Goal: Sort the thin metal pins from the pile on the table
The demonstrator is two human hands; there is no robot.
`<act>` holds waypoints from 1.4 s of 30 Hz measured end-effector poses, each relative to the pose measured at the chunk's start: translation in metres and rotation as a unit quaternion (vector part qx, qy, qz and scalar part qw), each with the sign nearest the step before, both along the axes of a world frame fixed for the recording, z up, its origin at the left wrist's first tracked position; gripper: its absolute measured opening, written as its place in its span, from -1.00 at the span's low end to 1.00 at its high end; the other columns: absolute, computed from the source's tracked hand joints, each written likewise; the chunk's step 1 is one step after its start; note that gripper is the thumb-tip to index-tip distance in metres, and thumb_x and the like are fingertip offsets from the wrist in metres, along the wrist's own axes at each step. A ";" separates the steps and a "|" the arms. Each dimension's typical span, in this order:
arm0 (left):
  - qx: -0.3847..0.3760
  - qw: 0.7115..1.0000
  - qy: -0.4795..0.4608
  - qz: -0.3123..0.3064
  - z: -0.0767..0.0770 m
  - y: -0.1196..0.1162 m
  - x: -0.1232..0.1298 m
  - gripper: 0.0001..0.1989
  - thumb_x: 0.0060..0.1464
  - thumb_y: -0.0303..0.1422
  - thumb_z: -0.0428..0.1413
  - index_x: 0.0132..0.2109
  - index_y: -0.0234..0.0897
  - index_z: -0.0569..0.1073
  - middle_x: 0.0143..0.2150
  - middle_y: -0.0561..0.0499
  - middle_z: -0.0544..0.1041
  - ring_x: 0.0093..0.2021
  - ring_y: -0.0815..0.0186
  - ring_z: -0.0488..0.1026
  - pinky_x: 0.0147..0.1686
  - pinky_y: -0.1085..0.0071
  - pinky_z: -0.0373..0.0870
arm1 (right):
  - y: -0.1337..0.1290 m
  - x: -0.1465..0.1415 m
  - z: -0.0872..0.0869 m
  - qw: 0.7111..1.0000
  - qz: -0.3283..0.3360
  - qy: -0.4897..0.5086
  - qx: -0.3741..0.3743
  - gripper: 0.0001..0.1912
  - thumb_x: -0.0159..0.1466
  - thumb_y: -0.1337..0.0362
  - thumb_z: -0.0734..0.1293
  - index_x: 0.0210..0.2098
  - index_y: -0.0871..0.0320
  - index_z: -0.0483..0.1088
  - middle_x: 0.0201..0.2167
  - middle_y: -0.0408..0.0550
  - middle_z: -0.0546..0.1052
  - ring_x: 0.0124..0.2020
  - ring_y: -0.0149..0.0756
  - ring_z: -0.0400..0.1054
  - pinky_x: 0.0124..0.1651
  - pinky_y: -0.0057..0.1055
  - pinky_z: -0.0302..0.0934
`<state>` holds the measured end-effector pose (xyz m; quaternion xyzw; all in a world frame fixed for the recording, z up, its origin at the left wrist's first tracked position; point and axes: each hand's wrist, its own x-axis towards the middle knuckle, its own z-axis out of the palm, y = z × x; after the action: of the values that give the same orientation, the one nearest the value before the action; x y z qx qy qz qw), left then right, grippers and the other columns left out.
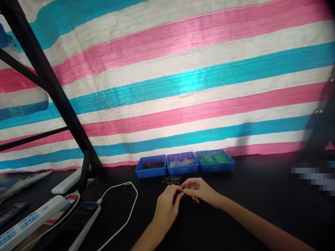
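My left hand [166, 205] and my right hand [202, 192] meet at the fingertips above the black table. Both are closed in a pinch, and whatever sits between the fingers is too small to make out. Just beyond them lies a loose pile of thin, dark and brassy stick-like pieces [171, 180]. A small piece [194, 202] shows under my right hand's curled fingers. Behind the pile, three blue bins stand side by side: the left bin [151, 173] has similar thin pieces, the middle bin [183, 169] pale translucent pieces, the right bin [217, 167] green ones.
A phone [74, 223] with a white cable [134, 205] lies at left, beside a white power strip [34, 218]. Another phone [13, 212] is farther left. A black metal frame [60, 101] rises there, before a striped tarp [183, 83] behind the table [248, 209].
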<state>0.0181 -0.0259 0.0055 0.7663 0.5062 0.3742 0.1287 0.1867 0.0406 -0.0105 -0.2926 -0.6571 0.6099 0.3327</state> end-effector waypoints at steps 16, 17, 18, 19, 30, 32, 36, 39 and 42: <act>0.002 0.998 -0.047 0.029 -0.002 0.004 -0.001 -0.83 0.15 -0.31 -0.01 -0.28 -0.20 0.46 -0.39 0.05 0.43 -0.42 0.37 0.34 -0.41 0.48 0.24 | 0.004 -0.001 -0.006 1.000 -0.026 -0.008 -0.014 -0.58 0.03 -0.03 0.39 -0.54 0.27 0.39 -0.74 -0.21 0.33 -0.76 -0.54 0.11 -0.69 -0.58 0.01; 0.005 0.998 -0.049 0.030 -0.002 0.004 -0.001 -0.82 0.15 -0.30 -0.01 -0.30 -0.20 0.47 -0.40 0.05 0.42 -0.44 0.38 0.32 -0.43 0.48 0.23 | 0.005 -0.001 -0.005 0.999 -0.027 0.000 -0.018 -0.58 0.05 -0.03 0.38 -0.56 0.26 0.38 -0.75 -0.22 0.31 -0.77 -0.55 0.10 -0.69 -0.58 -0.01; 0.009 0.998 -0.053 0.031 -0.002 0.004 -0.001 -0.81 0.15 -0.30 -0.01 -0.31 -0.21 0.47 -0.41 0.05 0.41 -0.46 0.39 0.31 -0.45 0.49 0.22 | 0.005 -0.001 -0.004 0.999 -0.028 0.009 -0.021 -0.58 0.06 -0.03 0.37 -0.58 0.26 0.36 -0.76 -0.23 0.29 -0.77 -0.56 0.09 -0.69 -0.59 -0.03; 0.014 0.998 -0.059 0.032 -0.002 0.005 -0.001 -0.80 0.15 -0.29 -0.01 -0.32 -0.22 0.48 -0.41 0.04 0.40 -0.47 0.40 0.29 -0.46 0.49 0.21 | 0.005 -0.001 -0.004 0.999 -0.030 0.019 -0.026 -0.58 0.08 -0.02 0.36 -0.59 0.25 0.35 -0.77 -0.24 0.27 -0.78 -0.57 0.07 -0.70 -0.59 -0.05; 0.037 0.992 -0.115 0.046 -0.001 0.004 -0.002 -0.84 0.11 -0.28 0.05 -0.24 -0.22 0.48 -0.37 0.04 0.42 -0.49 0.42 0.24 -0.44 0.50 0.23 | 0.004 0.002 -0.002 0.999 -0.032 0.016 -0.023 -0.60 0.06 -0.02 0.37 -0.53 0.26 0.38 -0.71 -0.23 0.31 -0.76 -0.58 0.07 -0.68 -0.58 -0.05; 0.033 0.991 -0.117 0.047 0.000 0.004 -0.001 -0.84 0.12 -0.28 0.05 -0.23 -0.22 0.47 -0.36 0.04 0.41 -0.49 0.43 0.24 -0.44 0.49 0.22 | 0.003 0.001 -0.002 0.999 -0.026 0.010 -0.017 -0.62 0.06 0.00 0.38 -0.50 0.26 0.40 -0.72 -0.23 0.31 -0.76 -0.58 0.07 -0.68 -0.58 -0.02; 0.019 0.994 -0.107 0.031 0.001 0.004 0.000 -0.82 0.12 -0.27 0.03 -0.32 -0.25 0.45 -0.38 0.03 0.39 -0.49 0.42 0.23 -0.48 0.49 0.19 | -0.002 -0.001 -0.002 0.999 0.009 -0.037 0.008 -0.66 0.02 0.06 0.41 -0.45 0.26 0.46 -0.66 -0.16 0.39 -0.71 -0.52 0.16 -0.67 -0.57 0.08; 0.016 0.994 -0.106 0.027 0.001 0.005 -0.001 -0.80 0.12 -0.25 0.03 -0.36 -0.25 0.44 -0.39 0.02 0.39 -0.49 0.41 0.23 -0.49 0.48 0.18 | -0.002 -0.002 -0.001 0.999 0.020 -0.049 0.014 -0.67 -0.01 0.08 0.43 -0.44 0.26 0.47 -0.66 -0.17 0.39 -0.69 -0.50 0.19 -0.66 -0.56 0.09; 0.021 0.994 -0.104 0.033 0.000 0.007 -0.003 -0.81 0.10 -0.24 0.05 -0.36 -0.25 0.46 -0.41 0.03 0.39 -0.48 0.40 0.23 -0.48 0.49 0.18 | 0.000 0.000 0.001 1.000 0.006 -0.010 0.000 -0.65 0.03 0.04 0.40 -0.44 0.25 0.45 -0.70 -0.21 0.34 -0.72 -0.54 0.15 -0.67 -0.58 0.06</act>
<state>0.0152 -0.0186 0.0050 0.7086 0.5067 0.4668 0.1522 0.1866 0.0410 -0.0098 -0.2949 -0.6624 0.6085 0.3224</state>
